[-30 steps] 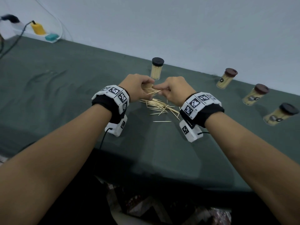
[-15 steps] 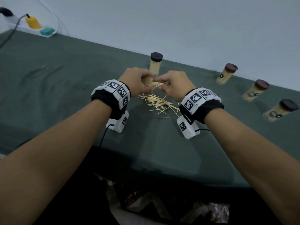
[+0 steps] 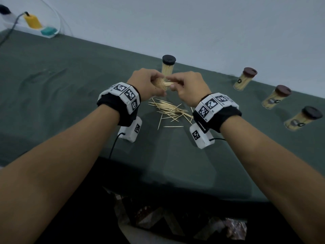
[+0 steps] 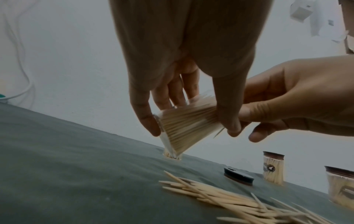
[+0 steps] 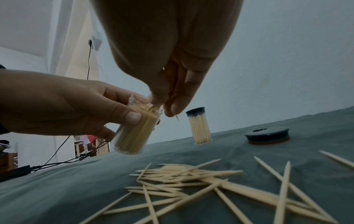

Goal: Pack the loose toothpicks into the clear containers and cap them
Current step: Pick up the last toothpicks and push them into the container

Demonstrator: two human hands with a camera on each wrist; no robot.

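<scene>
1. We are gripping the clear container [image 5: 132, 133] in our left hand [image 3: 146, 83], thumb and fingers curled round its wall. We are holding it tilted in the air above the worktop [image 3: 70, 85]; compared with a second ago, both hands are now raised higher off the pile.
2. We are pinching a few toothpicks [image 3: 167, 83] in our right hand [image 3: 189, 87] and feeding their tips into the container's open mouth, which already looks nearly full.
3. We are leaving the loose pile [image 3: 173, 111] lying below and between our wrists, near the front edge, so this filling step is not yet done.
4. We are leaving the dark cap [image 5: 267, 136] on the worktop behind the pile, apart from the container; capping comes later.
5. We are seeing one capped container [image 3: 168, 67] near the back edge and three more [image 3: 244, 81] along the right.
</scene>
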